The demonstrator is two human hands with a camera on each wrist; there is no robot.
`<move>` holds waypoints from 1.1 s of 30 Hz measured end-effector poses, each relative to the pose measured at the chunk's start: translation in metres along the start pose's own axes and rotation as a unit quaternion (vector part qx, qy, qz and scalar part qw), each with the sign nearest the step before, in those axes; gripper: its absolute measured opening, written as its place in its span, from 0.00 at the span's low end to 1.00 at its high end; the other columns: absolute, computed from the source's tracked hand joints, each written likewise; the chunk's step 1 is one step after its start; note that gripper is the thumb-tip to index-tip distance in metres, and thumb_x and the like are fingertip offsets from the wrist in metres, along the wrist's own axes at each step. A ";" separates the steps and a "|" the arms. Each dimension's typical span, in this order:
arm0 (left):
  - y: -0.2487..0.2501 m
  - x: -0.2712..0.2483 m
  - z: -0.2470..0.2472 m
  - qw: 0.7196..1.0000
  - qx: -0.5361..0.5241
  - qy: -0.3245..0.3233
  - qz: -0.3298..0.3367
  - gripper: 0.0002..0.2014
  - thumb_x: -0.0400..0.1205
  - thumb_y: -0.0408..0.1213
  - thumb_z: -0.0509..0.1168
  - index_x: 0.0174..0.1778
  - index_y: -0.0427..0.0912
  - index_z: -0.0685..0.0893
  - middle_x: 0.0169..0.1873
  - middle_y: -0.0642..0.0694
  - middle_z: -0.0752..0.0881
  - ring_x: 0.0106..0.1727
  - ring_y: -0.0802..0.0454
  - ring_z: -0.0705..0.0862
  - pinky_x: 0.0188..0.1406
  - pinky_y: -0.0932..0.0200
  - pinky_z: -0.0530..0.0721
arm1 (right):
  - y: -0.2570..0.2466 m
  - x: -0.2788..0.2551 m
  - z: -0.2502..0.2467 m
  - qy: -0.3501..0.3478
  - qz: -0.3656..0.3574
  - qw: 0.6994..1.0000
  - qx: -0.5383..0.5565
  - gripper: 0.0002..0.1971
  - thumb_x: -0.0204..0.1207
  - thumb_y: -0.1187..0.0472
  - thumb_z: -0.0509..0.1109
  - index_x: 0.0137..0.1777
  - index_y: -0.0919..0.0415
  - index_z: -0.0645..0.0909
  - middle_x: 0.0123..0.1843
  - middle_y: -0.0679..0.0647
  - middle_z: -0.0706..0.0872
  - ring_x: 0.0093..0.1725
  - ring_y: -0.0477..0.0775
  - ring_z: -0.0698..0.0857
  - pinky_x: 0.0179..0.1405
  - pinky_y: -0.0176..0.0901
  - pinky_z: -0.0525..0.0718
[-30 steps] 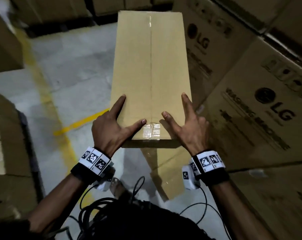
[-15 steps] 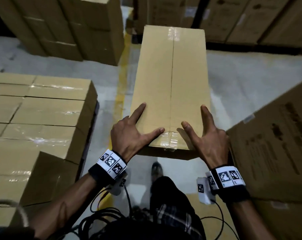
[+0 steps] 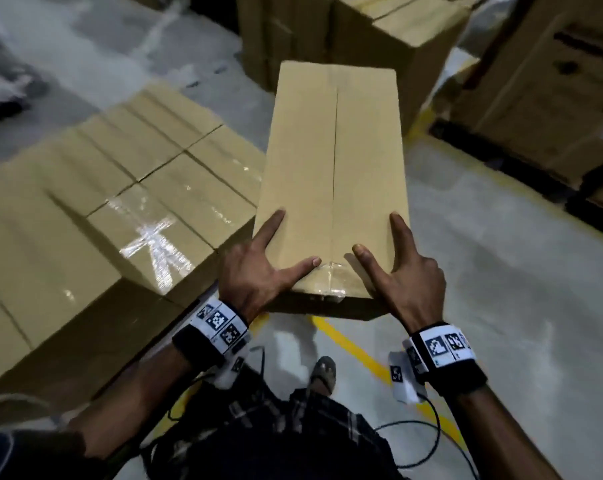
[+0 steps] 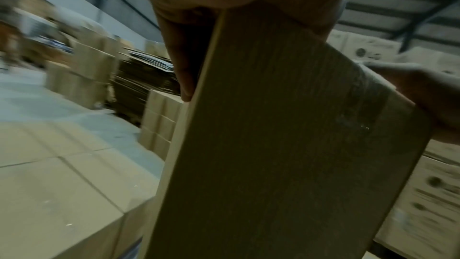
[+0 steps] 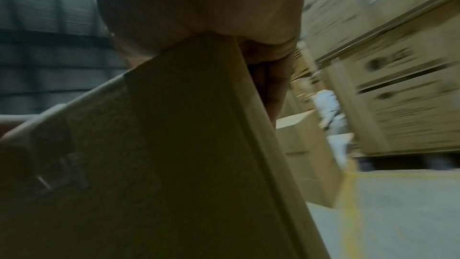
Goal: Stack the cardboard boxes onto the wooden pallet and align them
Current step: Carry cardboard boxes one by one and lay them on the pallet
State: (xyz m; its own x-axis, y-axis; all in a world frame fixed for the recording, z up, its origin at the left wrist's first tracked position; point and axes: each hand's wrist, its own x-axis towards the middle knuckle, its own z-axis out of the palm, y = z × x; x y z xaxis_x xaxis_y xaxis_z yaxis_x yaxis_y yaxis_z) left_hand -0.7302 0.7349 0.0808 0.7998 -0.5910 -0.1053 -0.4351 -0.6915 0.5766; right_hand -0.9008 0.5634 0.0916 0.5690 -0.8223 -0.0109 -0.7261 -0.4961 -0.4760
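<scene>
While both hands (image 3: 258,271) grip a plain box (image 3: 331,174), printed cartons (image 4: 368,55) read LG.

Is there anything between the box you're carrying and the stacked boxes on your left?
Nothing visible. The carried box is held by the left hand and right hand above the floor, its left edge close beside the stacked boxes. The stack's top looks bare; the pallet itself is hidden.
</scene>
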 end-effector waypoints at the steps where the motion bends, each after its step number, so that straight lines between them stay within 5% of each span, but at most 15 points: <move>1: -0.003 0.008 -0.003 0.999 -0.007 0.019 -0.025 0.51 0.66 0.84 0.67 0.86 0.75 0.60 0.68 0.42 0.88 0.70 0.38 0.84 0.72 0.49 0.77 | -0.009 0.019 0.004 -0.013 -0.025 1.000 0.002 0.50 0.66 0.14 0.50 0.88 0.36 0.58 0.50 0.63 0.92 0.55 0.71 0.88 0.53 0.58 0.84; 4: -0.025 0.031 -0.012 0.993 -0.007 0.083 -0.082 0.51 0.66 0.84 0.66 0.86 0.72 0.62 0.63 0.43 0.90 0.66 0.40 0.86 0.71 0.48 0.79 | -0.041 0.070 0.028 -0.056 -0.093 0.994 0.003 0.49 0.69 0.15 0.52 0.88 0.36 0.57 0.49 0.64 0.92 0.55 0.72 0.88 0.54 0.57 0.83; 8: -0.069 0.058 -0.020 0.978 -0.024 0.145 -0.151 0.53 0.64 0.85 0.64 0.86 0.70 0.63 0.69 0.46 0.88 0.67 0.41 0.86 0.73 0.44 0.81 | -0.091 0.119 0.073 -0.094 -0.173 0.980 0.008 0.47 0.70 0.14 0.51 0.88 0.34 0.55 0.47 0.62 0.92 0.54 0.69 0.89 0.54 0.55 0.83; 14: -0.147 0.086 -0.055 0.957 -0.044 0.178 -0.225 0.47 0.72 0.76 0.69 0.87 0.67 0.64 0.57 0.40 0.91 0.59 0.38 0.87 0.59 0.48 0.84 | -0.186 0.151 0.145 -0.160 -0.247 0.956 0.005 0.47 0.72 0.16 0.55 0.89 0.35 0.55 0.42 0.61 0.89 0.53 0.70 0.88 0.50 0.54 0.81; 17: -0.186 0.097 -0.068 0.950 -0.046 0.182 -0.251 0.46 0.74 0.75 0.69 0.88 0.69 0.61 0.65 0.44 0.89 0.64 0.39 0.87 0.60 0.47 0.85 | -0.229 0.163 0.182 -0.193 -0.273 0.942 -0.015 0.48 0.72 0.16 0.56 0.90 0.36 0.54 0.30 0.49 0.77 0.48 0.68 0.88 0.44 0.50 0.76; 20: -0.228 0.108 -0.071 0.940 -0.022 0.209 -0.268 0.45 0.74 0.76 0.67 0.87 0.65 0.66 0.70 0.47 0.87 0.65 0.39 0.87 0.61 0.47 0.85 | -0.264 0.174 0.222 -0.222 -0.298 0.928 -0.026 0.47 0.73 0.19 0.57 0.90 0.37 0.53 0.30 0.48 0.77 0.47 0.67 0.89 0.41 0.50 0.76; 25: -0.288 0.132 -0.058 0.927 -0.015 0.207 -0.314 0.48 0.71 0.80 0.59 0.87 0.64 0.66 0.66 0.41 0.89 0.62 0.38 0.89 0.58 0.46 0.88 | -0.293 0.196 0.297 -0.261 -0.334 0.905 -0.034 0.47 0.74 0.18 0.56 0.90 0.37 0.52 0.33 0.52 0.86 0.44 0.63 0.89 0.40 0.51 0.82; 31: -0.343 0.160 -0.008 0.901 -0.064 0.226 -0.366 0.46 0.71 0.77 0.64 0.87 0.70 0.63 0.77 0.55 0.81 0.73 0.50 0.84 0.72 0.49 0.82 | -0.292 0.221 0.383 -0.287 -0.358 0.888 -0.031 0.48 0.73 0.18 0.55 0.90 0.38 0.52 0.36 0.54 0.89 0.41 0.61 0.89 0.36 0.49 0.82; 33: -0.360 0.167 0.012 0.903 -0.060 0.238 -0.352 0.45 0.73 0.76 0.64 0.87 0.67 0.66 0.75 0.54 0.83 0.67 0.49 0.87 0.63 0.49 0.87 | -0.284 0.227 0.408 -0.293 -0.362 0.884 -0.029 0.48 0.74 0.19 0.56 0.91 0.38 0.51 0.36 0.54 0.89 0.40 0.61 0.89 0.35 0.48 0.81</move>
State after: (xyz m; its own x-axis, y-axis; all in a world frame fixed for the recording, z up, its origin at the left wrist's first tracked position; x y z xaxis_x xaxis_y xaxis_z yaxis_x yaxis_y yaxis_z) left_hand -0.4449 0.8806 -0.1543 0.9603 0.2429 -0.1373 0.2763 -0.7597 0.5887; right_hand -0.4080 0.6313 -0.1348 0.9830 -0.0048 -0.1834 -0.0974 -0.8609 -0.4994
